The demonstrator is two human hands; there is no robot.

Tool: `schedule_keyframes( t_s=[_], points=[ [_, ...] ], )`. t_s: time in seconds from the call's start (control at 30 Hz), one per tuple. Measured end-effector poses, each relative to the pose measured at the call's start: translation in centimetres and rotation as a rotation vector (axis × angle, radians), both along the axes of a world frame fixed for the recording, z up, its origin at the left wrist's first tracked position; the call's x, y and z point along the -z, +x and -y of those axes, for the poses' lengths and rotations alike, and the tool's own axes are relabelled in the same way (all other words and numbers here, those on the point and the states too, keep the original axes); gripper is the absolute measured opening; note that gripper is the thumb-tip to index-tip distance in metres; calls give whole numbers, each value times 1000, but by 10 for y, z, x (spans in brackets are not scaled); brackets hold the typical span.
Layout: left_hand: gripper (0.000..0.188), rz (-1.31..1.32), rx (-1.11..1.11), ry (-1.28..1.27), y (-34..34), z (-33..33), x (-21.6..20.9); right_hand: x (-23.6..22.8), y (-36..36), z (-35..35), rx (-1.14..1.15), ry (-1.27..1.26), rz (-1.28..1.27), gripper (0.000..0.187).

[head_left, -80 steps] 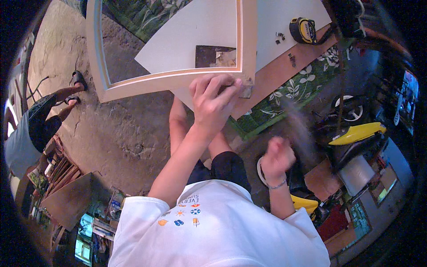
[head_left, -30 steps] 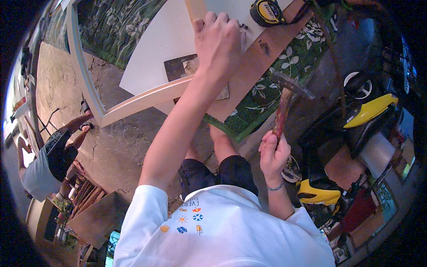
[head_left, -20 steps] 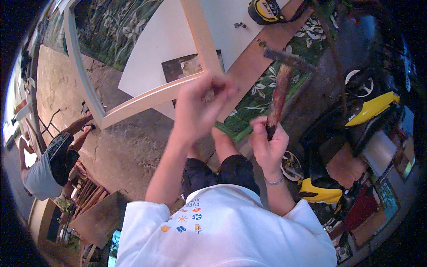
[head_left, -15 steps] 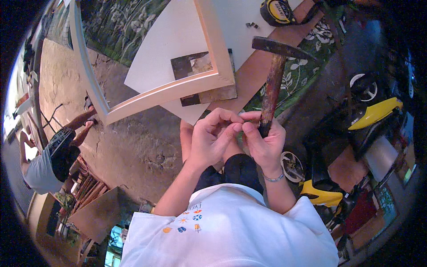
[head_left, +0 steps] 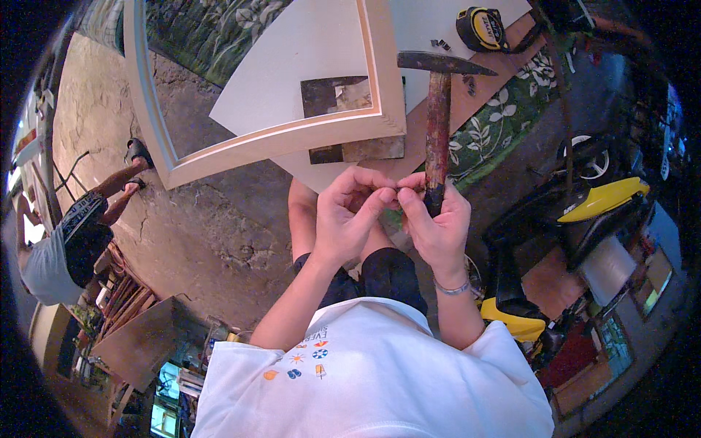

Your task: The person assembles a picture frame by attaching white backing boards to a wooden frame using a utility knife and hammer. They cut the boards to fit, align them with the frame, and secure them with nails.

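My right hand point(head_left: 442, 219) grips a hammer point(head_left: 437, 128) low on its worn reddish-brown handle, with the dark metal head pointing away from me. Thumb and forefinger of that same hand are pinched together, meeting the pinched fingertips of my left hand point(head_left: 349, 212). Whatever lies between the fingertips is too small to make out. Just beyond my hands is a pale wooden frame point(head_left: 292, 146), one corner of it resting over a dark, stained block point(head_left: 372, 150). Small dark metal pieces point(head_left: 441, 45) lie on the white board beyond the hammer head.
A yellow and black tape measure point(head_left: 482, 29) sits on the white board point(head_left: 255, 91) at the far right. Green leaf-patterned cloth point(head_left: 504, 120) lies to the right. A yellow and black motorbike point(head_left: 606, 201) stands at right. Another person point(head_left: 69, 248) is at the far left.
The hammer has swung more upright, its head shifting left. My fingertips stay pinched together. The frame and tape measure appear farther right in view, and the person at left appears farther left.
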State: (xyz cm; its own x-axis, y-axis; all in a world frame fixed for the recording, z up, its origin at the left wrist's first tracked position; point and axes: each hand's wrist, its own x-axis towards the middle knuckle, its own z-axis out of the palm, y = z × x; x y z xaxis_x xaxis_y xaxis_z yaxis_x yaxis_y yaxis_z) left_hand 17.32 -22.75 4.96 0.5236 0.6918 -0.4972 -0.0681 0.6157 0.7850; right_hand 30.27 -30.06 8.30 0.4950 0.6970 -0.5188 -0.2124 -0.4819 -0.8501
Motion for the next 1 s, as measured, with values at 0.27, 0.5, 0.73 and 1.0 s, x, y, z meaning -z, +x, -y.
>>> schedule_keyframes(
  t_s=[0.27,0.5,0.73,1.0],
  points=[
    [17,-286,308,739,-12,-43,-17,-3,4,-2,-117,-17,67,12],
    [23,-602,30,1274,19,-65,18,8,3,14,12,-40,335,15],
    [23,-650,-67,1274,31,-58,39,3,7,32,-5,-149,339,15],
    [21,-648,-93,1320,30,-58,41,2,3,42,-87,-136,406,14]
  ],
)
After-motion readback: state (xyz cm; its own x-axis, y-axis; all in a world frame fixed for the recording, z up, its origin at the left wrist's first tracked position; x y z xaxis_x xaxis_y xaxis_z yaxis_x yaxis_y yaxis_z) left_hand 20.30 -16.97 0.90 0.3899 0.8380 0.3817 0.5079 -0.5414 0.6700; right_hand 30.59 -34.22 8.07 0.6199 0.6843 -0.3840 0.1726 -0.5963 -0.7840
